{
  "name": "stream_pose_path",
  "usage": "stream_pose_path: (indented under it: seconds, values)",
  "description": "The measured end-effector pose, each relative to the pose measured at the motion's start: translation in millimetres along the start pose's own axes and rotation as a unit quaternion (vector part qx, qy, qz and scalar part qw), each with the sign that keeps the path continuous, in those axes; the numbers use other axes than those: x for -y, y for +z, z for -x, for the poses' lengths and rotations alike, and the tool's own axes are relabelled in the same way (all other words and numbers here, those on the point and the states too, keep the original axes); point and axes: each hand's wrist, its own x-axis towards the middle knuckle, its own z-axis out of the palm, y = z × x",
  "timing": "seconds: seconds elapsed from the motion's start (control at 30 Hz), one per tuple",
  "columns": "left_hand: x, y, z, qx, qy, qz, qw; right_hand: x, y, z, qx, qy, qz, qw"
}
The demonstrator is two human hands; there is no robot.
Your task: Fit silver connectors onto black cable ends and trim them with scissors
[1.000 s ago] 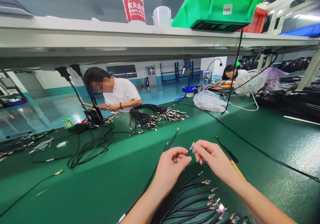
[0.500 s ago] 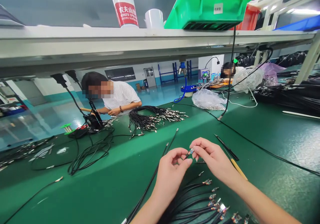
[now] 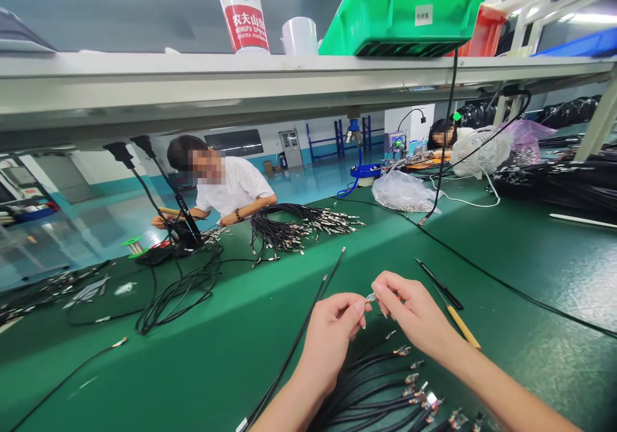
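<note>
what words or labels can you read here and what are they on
"农夫山泉": red band of the bottle on the shelf
"NONGFU SPRING": same red band, below the Chinese
White label on the green plastic crate: too small and blurred to read

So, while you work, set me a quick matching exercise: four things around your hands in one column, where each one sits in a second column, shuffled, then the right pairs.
Things:
1. Small metal terminal
2. Green plastic crate
3. Bundle of black cables with metal terminals
4. Slim yellow-handled tool

Places:
A. On the green bench, right of the right hand
B. On the white overhead shelf
C. Pinched between the left hand and the right hand
D. On the green bench, just below the hands

Pairs: 1-C, 2-B, 3-D, 4-A
</note>
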Motion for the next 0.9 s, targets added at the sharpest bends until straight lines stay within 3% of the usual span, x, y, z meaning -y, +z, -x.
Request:
stream_pose_path:
  seconds: [0.43, 0.9]
  values:
    - [-12.1, 1.1, 4.9, -0.002, 0.007, -0.026, 1.0, 1.7, 4.4, 2.4, -0.001, 0.018, 0.008, 1.0]
    - [-8.0, -2.7, 3.5, 0.01, -0.002, 0.006, 1.0, -5.4, 4.7, 3.7, 0.033, 0.022, -0.081, 0.996]
